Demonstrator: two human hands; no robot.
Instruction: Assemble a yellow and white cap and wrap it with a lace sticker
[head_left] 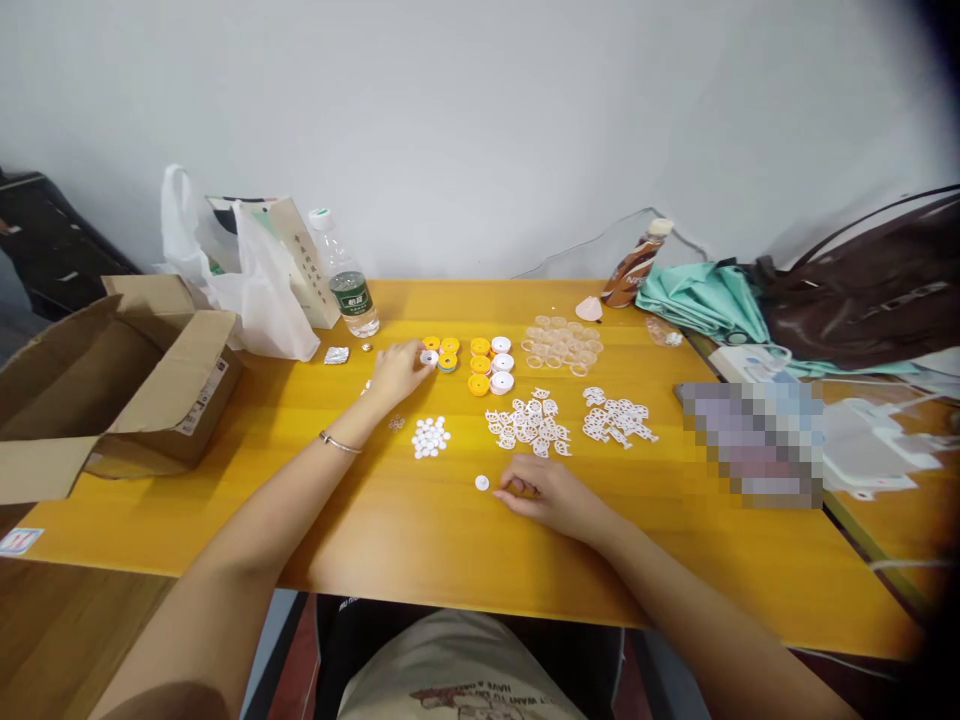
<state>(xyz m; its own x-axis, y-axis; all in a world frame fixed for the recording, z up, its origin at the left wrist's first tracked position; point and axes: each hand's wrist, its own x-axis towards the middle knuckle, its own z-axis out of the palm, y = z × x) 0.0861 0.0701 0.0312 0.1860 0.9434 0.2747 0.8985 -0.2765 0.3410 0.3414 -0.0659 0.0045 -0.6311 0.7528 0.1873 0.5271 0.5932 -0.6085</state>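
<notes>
My left hand point(397, 372) reaches far across the yellow table point(420, 540) and pinches a small white round cap point(429, 357) at the left end of a cluster of orange and white caps point(480, 365). My right hand point(544, 492) rests on the table nearer me, fingers curled together, just right of a single white disc point(481, 483). A pile of small white discs point(430, 437) lies between the hands. Two heaps of white cut-out plastic pieces point(529, 422) point(616, 417) lie beyond my right hand. Pale pink rings point(562, 345) sit behind them.
An open cardboard box point(112, 370) stands at the left edge. A white plastic bag point(255, 280), a paper bag and a water bottle point(346, 280) stand at the back left. A brown bottle point(636, 265), teal cloth point(701, 295) and dark bag point(870, 290) crowd the back right.
</notes>
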